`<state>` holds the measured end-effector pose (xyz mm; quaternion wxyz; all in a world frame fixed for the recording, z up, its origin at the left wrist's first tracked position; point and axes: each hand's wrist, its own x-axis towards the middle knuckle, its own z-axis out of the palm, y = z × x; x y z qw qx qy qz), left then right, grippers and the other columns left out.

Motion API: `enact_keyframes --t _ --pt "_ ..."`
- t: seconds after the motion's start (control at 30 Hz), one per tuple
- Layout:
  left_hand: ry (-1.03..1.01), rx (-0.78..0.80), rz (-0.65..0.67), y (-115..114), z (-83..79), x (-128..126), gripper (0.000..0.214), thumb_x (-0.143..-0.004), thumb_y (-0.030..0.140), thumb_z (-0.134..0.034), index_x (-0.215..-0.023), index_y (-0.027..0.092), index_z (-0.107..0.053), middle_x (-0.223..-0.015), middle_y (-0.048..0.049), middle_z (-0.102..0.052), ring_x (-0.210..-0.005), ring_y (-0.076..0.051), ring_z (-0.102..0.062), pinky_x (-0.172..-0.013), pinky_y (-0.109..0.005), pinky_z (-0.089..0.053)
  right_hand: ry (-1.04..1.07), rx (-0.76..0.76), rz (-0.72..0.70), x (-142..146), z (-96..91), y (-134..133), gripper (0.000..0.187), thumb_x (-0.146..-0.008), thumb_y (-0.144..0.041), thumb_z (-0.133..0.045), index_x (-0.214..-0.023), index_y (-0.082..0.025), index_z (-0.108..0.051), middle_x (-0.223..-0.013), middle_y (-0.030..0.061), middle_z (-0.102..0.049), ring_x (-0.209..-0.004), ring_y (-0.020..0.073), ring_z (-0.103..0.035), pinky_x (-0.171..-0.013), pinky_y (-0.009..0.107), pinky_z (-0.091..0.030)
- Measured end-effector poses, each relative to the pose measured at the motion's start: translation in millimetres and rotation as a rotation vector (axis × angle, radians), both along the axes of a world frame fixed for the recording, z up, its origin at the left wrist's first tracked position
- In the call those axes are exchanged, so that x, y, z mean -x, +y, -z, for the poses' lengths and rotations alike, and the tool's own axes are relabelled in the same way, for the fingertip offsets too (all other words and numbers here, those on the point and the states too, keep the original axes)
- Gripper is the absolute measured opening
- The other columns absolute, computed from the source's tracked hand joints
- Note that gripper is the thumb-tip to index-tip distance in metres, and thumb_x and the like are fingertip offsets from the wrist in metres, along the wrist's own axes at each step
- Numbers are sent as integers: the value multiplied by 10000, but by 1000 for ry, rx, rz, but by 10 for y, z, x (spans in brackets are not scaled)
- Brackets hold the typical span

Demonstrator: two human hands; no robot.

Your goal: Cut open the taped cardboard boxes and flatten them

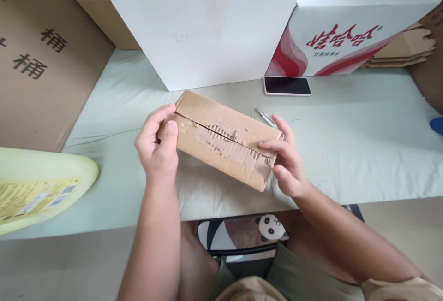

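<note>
The brown carton (223, 138) hides its underside; the left edge cuts off a yellow container (41, 165), the right edge a blue object (437, 125).

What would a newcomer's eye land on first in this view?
Probably the brown cardboard box in the center, its top torn and scuffed along the seam, with the left hand and right hand at its opposite ends. Next might come the white carton with red swirls at the upper right, then the pale yellow container cut off by the left edge.
</note>
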<state>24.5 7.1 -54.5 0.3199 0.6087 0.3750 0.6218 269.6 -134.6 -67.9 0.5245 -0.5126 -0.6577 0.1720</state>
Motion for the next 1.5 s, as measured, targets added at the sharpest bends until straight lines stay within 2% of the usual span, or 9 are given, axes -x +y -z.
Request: enact_keyframes --t 0.13,0.27,0.4,0.6,0.77,0.97,1.17,1.37,1.5 --pt "1 23 13 2 21 5 259 -948 365 -753 -1151 221 -823 -1249 -76 -802 -1221 -272 -726 -1107 -442 -557 106 55 1 31 0 -14 367 -1023 -599 -493 -1254 -329 -588 -1386 113 -607 -1344 349 -607 -1041 588 -567" --pt "-26 65 43 2 35 8 261 -924 361 -775 -1146 239 -836 -1197 -63 -823 -1136 -252 -752 -1018 -388 -577 285 161 -16 60 19 -20 592 -982 -631 -575 -1486 -352 -441 -1358 115 -659 -1205 300 -686 -969 504 -618" --pt "-25 61 40 -12 25 -3 241 -928 330 -753 -1132 237 -839 -1174 -57 -829 -1106 -238 -755 -987 -376 -582 426 242 -102 45 3 -7 533 -936 -591 -663 -1393 -324 -597 -1460 113 -663 -1222 304 -696 -960 492 -632" --pt "-25 24 9 -10 14 -68 251 -928 193 -644 -1072 220 -848 -1212 -59 -817 -1216 -262 -729 -1129 -445 -550 469 290 -126 11 1 -7 559 -897 -596 -681 -1374 -308 -638 -1298 112 -744 -1124 298 -733 -896 477 -648" --pt "-20 42 -2 6 5 -90 281 -884 184 -614 -1035 232 -847 -1181 -51 -815 -1199 -271 -737 -1137 -478 -551 455 293 -178 -4 24 -17 550 -912 -623 -659 -1371 -322 -628 -1393 114 -718 -1207 307 -729 -946 492 -647" --pt "-15 9 14 7 -43 -75 311 -846 146 -606 -946 285 -866 -1098 -3 -838 -1124 -224 -765 -1121 -434 -567 465 224 -246 17 45 -17 503 -952 -591 -641 -1390 -342 -626 -1438 98 -697 -1264 286 -711 -1008 481 -627" --pt "35 27 -32 11 -72 -70 293 -808 179 -605 -910 281 -861 -1072 0 -845 -1111 -246 -767 -1131 -460 -566 453 216 -254 7 44 -16 502 -956 -597 -638 -1393 -351 -623 -1469 99 -679 -1318 294 -686 -1058 506 -605" --pt "42 45 -2 1 -26 -27 193 -893 305 -672 -953 330 -854 -1139 -3 -826 -1191 -275 -743 -1151 -479 -549 452 248 -253 -1 41 -27 517 -951 -609 -641 -1404 -361 -622 -1471 88 -666 -1332 306 -663 -1075 515 -587" --pt "61 78 -15 -25 -4 -31 226 -947 357 -656 -1070 283 -831 -1183 -31 -818 -1175 -262 -747 -1080 -431 -580 464 275 -234 -2 18 -31 523 -950 -617 -633 -1414 -376 -650 -1454 69 -658 -1356 327 -621 -1126 553 -537"
